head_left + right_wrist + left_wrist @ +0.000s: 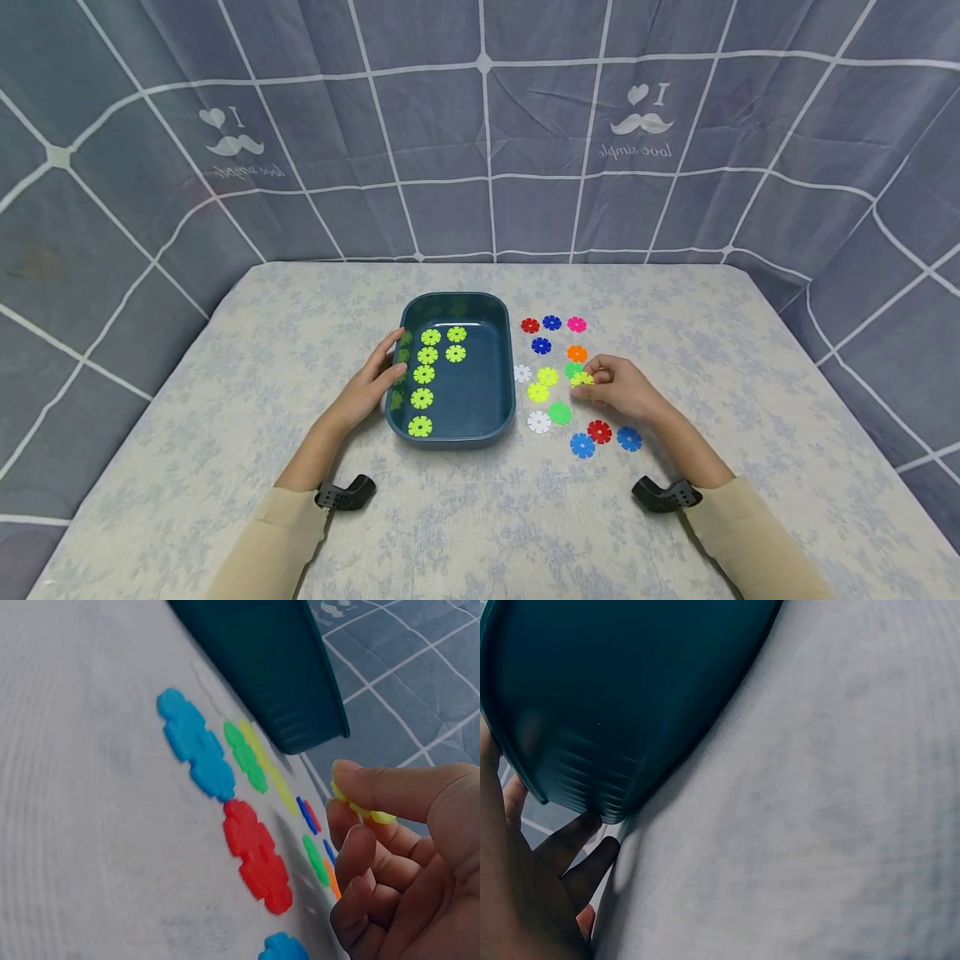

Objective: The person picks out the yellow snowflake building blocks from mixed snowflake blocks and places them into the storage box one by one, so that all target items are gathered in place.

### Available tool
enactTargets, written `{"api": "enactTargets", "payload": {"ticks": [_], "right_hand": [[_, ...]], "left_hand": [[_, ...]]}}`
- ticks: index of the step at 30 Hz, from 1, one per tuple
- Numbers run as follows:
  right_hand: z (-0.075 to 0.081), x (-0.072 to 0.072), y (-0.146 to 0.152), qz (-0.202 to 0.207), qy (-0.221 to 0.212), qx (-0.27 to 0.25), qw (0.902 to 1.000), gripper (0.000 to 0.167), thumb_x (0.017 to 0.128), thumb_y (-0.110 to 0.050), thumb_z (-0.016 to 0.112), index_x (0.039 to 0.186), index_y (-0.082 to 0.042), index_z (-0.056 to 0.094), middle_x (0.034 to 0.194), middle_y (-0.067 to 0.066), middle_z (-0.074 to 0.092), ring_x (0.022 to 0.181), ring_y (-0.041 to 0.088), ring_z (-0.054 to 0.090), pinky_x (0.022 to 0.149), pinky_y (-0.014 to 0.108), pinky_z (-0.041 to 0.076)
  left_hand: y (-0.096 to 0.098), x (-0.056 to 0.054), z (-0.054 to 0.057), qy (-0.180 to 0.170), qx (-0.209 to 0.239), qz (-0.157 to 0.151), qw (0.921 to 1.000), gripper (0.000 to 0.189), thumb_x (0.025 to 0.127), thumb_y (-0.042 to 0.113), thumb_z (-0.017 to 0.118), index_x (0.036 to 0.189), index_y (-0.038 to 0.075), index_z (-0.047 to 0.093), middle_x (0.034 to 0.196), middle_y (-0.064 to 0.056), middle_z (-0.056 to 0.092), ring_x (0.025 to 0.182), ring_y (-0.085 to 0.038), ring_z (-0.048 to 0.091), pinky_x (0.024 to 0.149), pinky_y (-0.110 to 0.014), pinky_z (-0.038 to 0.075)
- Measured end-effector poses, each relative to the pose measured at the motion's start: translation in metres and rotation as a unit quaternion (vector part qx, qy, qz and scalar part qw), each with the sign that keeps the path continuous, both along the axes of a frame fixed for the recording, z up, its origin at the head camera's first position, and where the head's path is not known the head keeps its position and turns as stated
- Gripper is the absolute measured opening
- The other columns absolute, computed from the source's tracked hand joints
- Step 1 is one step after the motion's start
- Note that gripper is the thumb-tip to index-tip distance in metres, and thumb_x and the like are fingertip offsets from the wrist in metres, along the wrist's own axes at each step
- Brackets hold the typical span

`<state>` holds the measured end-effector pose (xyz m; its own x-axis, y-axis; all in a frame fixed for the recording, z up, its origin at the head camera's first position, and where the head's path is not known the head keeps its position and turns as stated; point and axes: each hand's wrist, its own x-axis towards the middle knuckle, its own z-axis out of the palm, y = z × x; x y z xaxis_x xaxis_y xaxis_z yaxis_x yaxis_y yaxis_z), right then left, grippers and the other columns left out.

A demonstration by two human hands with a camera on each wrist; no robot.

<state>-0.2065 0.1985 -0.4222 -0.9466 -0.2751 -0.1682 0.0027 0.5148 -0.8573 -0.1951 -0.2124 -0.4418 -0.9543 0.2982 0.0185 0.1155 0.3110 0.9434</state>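
In the head view, a dark teal plastic bin (472, 400) stands on the table with several yellow-green notched discs (423, 374) inside, most in a column along its left side. My left hand (369, 385) holds the bin's left rim, thumb over the edge. Other left fingers show against the outer wall in the left wrist view. Right of the bin, my right hand (618, 387) pinches a yellow notched disc (382, 817) between thumb and index finger, just above the table. Below it lie two yellow discs (537, 392) and a green disc (573, 371).
Loose discs lie right of the bin: blue (542, 345), red (599, 432), pink (577, 324), orange (577, 353), white (538, 422), green (560, 412) and light blue (582, 445). A patterned cloth covers the table (480, 533). Grey checked curtains (435, 133) hang behind and beside it.
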Motion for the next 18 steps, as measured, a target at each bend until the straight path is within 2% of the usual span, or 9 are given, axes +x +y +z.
{"api": "enactTargets", "payload": {"ticks": [13, 18], "right_hand": [[0.007, 0.003, -0.007, 0.004, -0.037, -0.050, 0.9981, 0.028, 0.087, -0.009, 0.074, 0.100, 0.003, 0.053, 0.066, 0.001, 0.044, 0.060, 0.017, 0.046, 0.057, 0.024, 0.042], [0.011, 0.005, -0.010, 0.019, -0.041, -0.064, 0.9969, 0.027, 0.088, -0.007, 0.072, 0.101, 0.005, 0.051, 0.066, 0.001, 0.043, 0.059, 0.016, 0.044, 0.056, 0.025, 0.040]], "left_hand": [[-0.001, 0.000, -0.001, 0.006, 0.008, -0.009, 0.9999, 0.061, 0.105, 0.028, 0.044, 0.158, 0.026, 0.014, 0.160, -0.020, 0.014, 0.145, -0.040, 0.015, 0.109, -0.064, 0.022], [-0.001, -0.001, -0.001, 0.006, 0.008, -0.008, 0.9999, 0.060, 0.105, 0.028, 0.044, 0.158, 0.027, 0.014, 0.160, -0.019, 0.015, 0.145, -0.040, 0.015, 0.109, -0.064, 0.021]]}}
